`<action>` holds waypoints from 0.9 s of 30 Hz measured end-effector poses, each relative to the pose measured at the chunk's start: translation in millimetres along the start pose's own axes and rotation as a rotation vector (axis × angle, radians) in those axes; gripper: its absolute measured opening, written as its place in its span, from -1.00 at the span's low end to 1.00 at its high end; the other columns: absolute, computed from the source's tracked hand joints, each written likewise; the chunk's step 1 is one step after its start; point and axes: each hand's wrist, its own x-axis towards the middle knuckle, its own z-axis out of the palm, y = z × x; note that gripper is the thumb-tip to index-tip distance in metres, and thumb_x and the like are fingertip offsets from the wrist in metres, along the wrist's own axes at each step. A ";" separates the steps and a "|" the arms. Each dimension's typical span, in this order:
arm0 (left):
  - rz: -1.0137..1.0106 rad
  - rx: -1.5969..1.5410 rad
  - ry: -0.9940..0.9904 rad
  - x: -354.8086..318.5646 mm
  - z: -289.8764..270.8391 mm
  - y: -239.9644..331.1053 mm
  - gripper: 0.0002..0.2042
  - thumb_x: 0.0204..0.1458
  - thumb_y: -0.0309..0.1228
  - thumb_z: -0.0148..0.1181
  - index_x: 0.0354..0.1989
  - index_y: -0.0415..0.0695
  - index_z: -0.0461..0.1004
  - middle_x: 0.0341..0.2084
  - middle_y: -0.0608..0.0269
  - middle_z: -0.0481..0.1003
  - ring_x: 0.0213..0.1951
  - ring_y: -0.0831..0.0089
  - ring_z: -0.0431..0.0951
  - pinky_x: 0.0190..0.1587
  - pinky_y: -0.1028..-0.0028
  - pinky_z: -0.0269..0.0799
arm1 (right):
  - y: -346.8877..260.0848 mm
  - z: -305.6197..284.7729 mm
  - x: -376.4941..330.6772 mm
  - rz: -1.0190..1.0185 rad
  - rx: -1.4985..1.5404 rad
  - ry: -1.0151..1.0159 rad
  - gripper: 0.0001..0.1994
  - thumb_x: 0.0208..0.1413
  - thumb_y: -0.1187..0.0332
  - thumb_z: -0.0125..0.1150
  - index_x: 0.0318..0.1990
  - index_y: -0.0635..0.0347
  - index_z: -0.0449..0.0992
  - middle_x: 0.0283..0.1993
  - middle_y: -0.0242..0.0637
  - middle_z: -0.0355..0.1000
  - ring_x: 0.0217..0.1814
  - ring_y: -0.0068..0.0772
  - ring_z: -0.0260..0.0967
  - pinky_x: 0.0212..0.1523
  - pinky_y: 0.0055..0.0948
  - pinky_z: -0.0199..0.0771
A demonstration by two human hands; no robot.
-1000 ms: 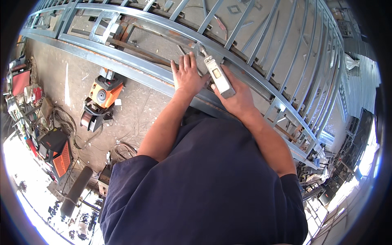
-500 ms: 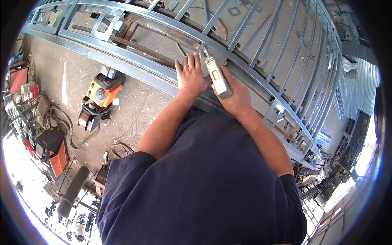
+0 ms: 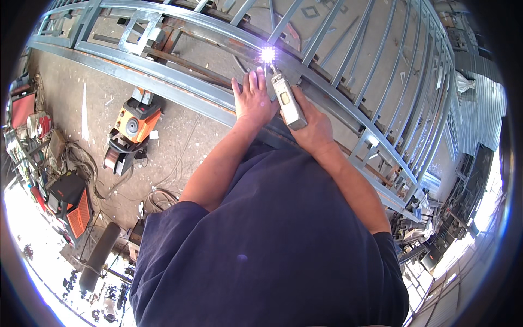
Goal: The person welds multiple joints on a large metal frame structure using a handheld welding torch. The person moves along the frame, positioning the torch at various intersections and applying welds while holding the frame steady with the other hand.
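My right hand [image 3: 317, 126] is wrapped round a silvery box-shaped welding gun [image 3: 290, 105]. The gun's nozzle points away from me, and a bright white-violet flash [image 3: 267, 55] glows at its tip, hiding the metal there. That spot lies on a long galvanised steel rail [image 3: 218, 31] of a large frame. Just left of the gun, my left hand [image 3: 254, 103] rests with fingers spread toward the flash and seems to hold nothing. Its palm lies over the nearer steel tube [image 3: 210, 95] of the frame.
Many parallel steel bars [image 3: 357, 52] run across the far right. An orange and black machine [image 3: 132, 122] stands on the concrete floor at left, with cables [image 3: 162, 200] behind it. A black and orange case [image 3: 76, 204] and mixed gear crowd the far left. Corrugated sheets [image 3: 479, 117] stand at right.
A bright flash has appeared at the welding gun's tip, casting violet light on my left fingers. The gun and my hands have shifted only slightly.
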 end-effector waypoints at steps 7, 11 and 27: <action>0.004 -0.017 -0.022 -1.2 -6.5 1.0 0.01 0.12 0.22 0.12 0.53 -0.32 -0.05 0.42 -0.06 0.15 0.50 0.04 0.07 0.51 -0.22 -0.29 | 0.6 -1.0 -1.8 0.025 0.021 0.001 -0.28 0.07 0.19 0.48 0.42 -0.09 0.33 0.10 -0.04 0.59 0.06 0.08 0.59 0.00 -0.14 0.66; 0.008 -0.007 -0.033 -1.4 -8.0 0.8 0.01 0.12 0.23 0.11 0.53 -0.32 -0.05 0.42 -0.06 0.16 0.50 0.05 0.07 0.52 -0.21 -0.30 | -0.5 -3.0 -3.5 0.043 0.029 0.007 -0.28 0.07 0.21 0.47 0.42 -0.10 0.33 0.09 -0.04 0.59 0.06 0.09 0.59 0.00 -0.14 0.65; -0.022 -0.036 -0.049 -0.6 -17.9 5.2 0.07 0.03 0.22 0.23 0.54 -0.30 -0.04 0.43 0.00 0.19 0.50 0.17 0.11 0.52 -0.19 -0.30 | 10.5 -38.9 -39.2 0.074 0.143 -0.107 -0.23 0.04 0.35 0.45 0.45 -0.03 0.29 0.12 0.06 0.56 0.13 0.15 0.55 0.08 -0.18 0.59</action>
